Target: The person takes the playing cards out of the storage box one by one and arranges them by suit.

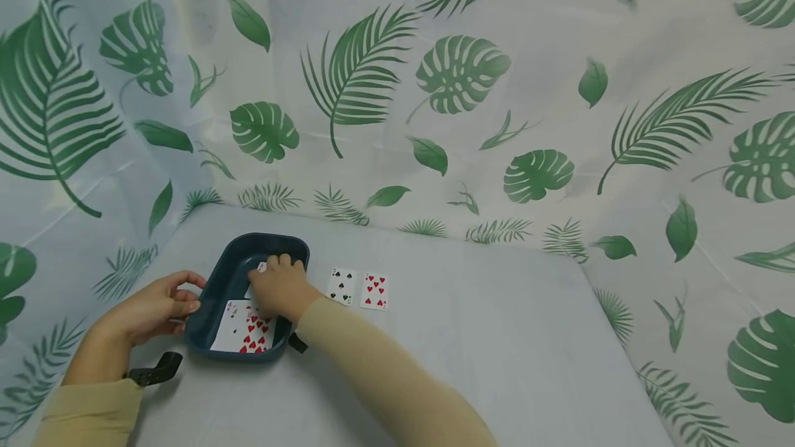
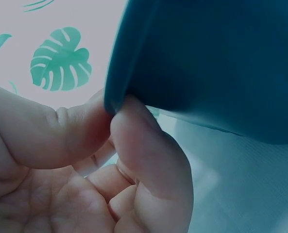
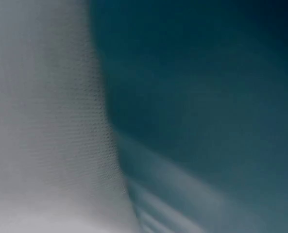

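Note:
A dark blue plastic tub (image 1: 248, 357) sits on the table's left side. My left hand (image 1: 155, 305) pinches its left rim between thumb and forefinger, seen close in the left wrist view on the tub's edge (image 2: 115, 92). Reaching inside, my right hand (image 1: 282, 288) has its fingers curled down over a white playing card (image 1: 262, 267), mostly hidden under the hand. Nearer the front of the tub lie overlapping cards, among them a hearts card (image 1: 257, 338) and a card with black pips (image 1: 228, 330). The right wrist view is blurred and shows only the tub wall (image 3: 182, 111) and white cloth.
Right of the tub, a spades card (image 1: 341, 286) and a hearts card (image 1: 375, 291) lie face up side by side on the white-covered table (image 1: 497, 336). A leaf-printed curtain (image 1: 373, 88) hangs behind and at both sides. Black wrist pieces (image 1: 163, 368) stick out near the tub.

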Action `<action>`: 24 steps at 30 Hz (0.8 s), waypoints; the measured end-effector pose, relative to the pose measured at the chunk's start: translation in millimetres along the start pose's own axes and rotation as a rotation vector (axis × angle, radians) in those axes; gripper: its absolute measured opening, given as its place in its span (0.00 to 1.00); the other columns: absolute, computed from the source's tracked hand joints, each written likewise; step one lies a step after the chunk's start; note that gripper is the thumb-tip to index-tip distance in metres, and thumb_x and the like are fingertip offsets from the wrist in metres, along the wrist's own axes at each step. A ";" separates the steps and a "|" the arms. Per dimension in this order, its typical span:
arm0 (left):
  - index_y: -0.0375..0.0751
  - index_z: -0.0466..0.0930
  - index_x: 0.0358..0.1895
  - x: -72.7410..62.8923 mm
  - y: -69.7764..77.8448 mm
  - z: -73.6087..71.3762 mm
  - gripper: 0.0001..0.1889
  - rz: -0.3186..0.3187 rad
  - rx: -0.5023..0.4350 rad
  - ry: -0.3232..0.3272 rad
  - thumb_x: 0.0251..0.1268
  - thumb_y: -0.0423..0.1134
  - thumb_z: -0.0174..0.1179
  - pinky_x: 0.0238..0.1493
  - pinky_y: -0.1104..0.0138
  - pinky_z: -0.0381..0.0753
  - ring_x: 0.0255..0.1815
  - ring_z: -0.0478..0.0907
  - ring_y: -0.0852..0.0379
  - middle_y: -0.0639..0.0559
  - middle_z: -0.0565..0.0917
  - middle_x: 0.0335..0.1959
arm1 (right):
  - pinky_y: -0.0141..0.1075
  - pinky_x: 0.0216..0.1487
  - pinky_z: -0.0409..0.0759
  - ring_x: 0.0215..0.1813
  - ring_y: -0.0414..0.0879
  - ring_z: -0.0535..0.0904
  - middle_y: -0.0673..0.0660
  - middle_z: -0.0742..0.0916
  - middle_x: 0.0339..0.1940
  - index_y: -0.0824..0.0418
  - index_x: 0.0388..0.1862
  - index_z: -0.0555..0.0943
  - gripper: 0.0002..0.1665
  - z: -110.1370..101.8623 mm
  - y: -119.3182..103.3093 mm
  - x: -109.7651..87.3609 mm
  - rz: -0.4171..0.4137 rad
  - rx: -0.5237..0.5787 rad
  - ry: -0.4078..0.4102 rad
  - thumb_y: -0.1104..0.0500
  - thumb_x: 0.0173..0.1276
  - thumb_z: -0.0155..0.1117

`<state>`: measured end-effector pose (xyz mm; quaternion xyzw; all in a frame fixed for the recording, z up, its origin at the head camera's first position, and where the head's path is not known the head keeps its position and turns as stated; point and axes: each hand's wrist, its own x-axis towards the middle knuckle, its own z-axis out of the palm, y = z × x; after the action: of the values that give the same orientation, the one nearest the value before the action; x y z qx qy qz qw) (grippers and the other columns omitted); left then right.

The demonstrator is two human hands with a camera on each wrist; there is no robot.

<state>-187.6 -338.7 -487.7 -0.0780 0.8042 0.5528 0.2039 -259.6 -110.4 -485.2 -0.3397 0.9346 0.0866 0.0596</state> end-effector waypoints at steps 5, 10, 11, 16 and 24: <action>0.32 0.59 0.71 1.8 1.0 1.1 0.23 0.003 0.003 -0.003 0.81 0.29 0.54 0.36 0.61 0.84 0.34 0.81 0.53 0.49 0.80 0.36 | 0.50 0.74 0.72 0.67 0.49 0.68 0.51 0.76 0.74 0.32 0.80 0.71 0.46 -3.5 -1.7 -0.9 0.044 0.033 -0.022 0.39 0.64 0.79; 0.31 0.59 0.71 1.7 1.0 1.2 0.23 0.008 0.003 -0.001 0.81 0.28 0.55 0.36 0.61 0.85 0.34 0.82 0.53 0.49 0.81 0.36 | 0.51 0.75 0.71 0.68 0.50 0.70 0.52 0.76 0.74 0.31 0.80 0.71 0.45 -6.5 -1.5 -2.7 0.046 0.040 -0.021 0.40 0.65 0.78; 0.31 0.59 0.71 1.5 1.0 1.1 0.23 0.008 0.003 -0.001 0.81 0.28 0.55 0.36 0.61 0.85 0.34 0.82 0.53 0.49 0.80 0.36 | 0.51 0.76 0.71 0.69 0.50 0.70 0.52 0.76 0.74 0.31 0.80 0.71 0.46 -6.8 -1.2 -2.7 0.043 0.044 -0.021 0.40 0.65 0.79; 0.31 0.59 0.71 -0.6 0.5 1.1 0.23 0.019 0.006 -0.008 0.81 0.28 0.54 0.36 0.61 0.85 0.33 0.81 0.54 0.50 0.79 0.35 | 0.55 0.79 0.68 0.71 0.52 0.71 0.53 0.76 0.75 0.31 0.80 0.70 0.48 -6.9 1.5 -1.2 0.022 0.075 -0.019 0.41 0.63 0.80; 0.31 0.58 0.71 -3.6 -0.3 2.2 0.23 0.028 0.000 -0.017 0.81 0.29 0.53 0.35 0.62 0.84 0.31 0.80 0.56 0.51 0.78 0.34 | 0.48 0.67 0.68 0.64 0.48 0.70 0.50 0.78 0.72 0.33 0.78 0.72 0.49 -7.5 5.0 1.8 -0.006 0.129 -0.020 0.39 0.59 0.83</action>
<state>-183.7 -337.1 -487.1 -0.0620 0.8036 0.5561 0.2026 -264.6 -109.3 -477.5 -0.3372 0.9366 0.0293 0.0912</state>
